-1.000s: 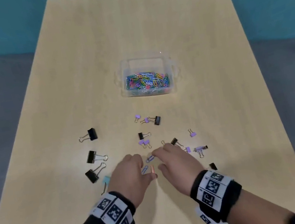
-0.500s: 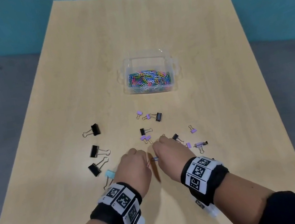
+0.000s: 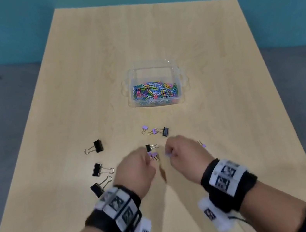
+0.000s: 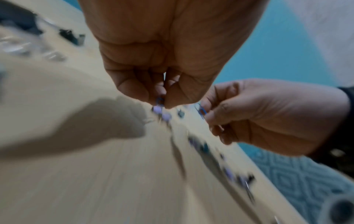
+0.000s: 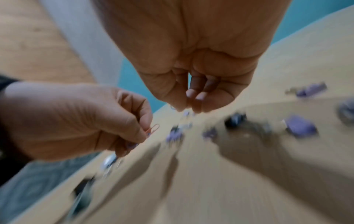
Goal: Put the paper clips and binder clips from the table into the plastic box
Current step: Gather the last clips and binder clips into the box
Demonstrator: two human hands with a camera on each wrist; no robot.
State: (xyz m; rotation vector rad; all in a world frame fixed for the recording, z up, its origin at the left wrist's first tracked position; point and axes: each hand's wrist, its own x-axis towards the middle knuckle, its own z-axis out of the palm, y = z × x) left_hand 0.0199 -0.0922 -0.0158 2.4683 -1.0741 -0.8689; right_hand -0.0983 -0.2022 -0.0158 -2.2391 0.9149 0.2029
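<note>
My left hand (image 3: 148,159) hovers just above the table and pinches an orange paper clip (image 5: 153,128); a blue paper clip (image 4: 160,100) also shows between its fingertips. Close beside it my right hand (image 3: 170,153) pinches a blue paper clip (image 4: 201,111) between thumb and fingers. The clear plastic box (image 3: 152,68), farther up the table, holds a heap of coloured paper clips (image 3: 155,94). Small purple binder clips (image 3: 154,155) and a small black binder clip (image 3: 149,147) lie between and just beyond my hands. The wrist views are blurred.
Three large black binder clips (image 3: 97,169) lie left of my left hand. More small clips (image 3: 165,131) sit between my hands and the box, and one purple clip (image 3: 203,144) lies right of my right hand. Grey floor flanks the table.
Both hands have closed on the loose paper clips that lay between them, lifted them off the table and moved a little toward the box.
</note>
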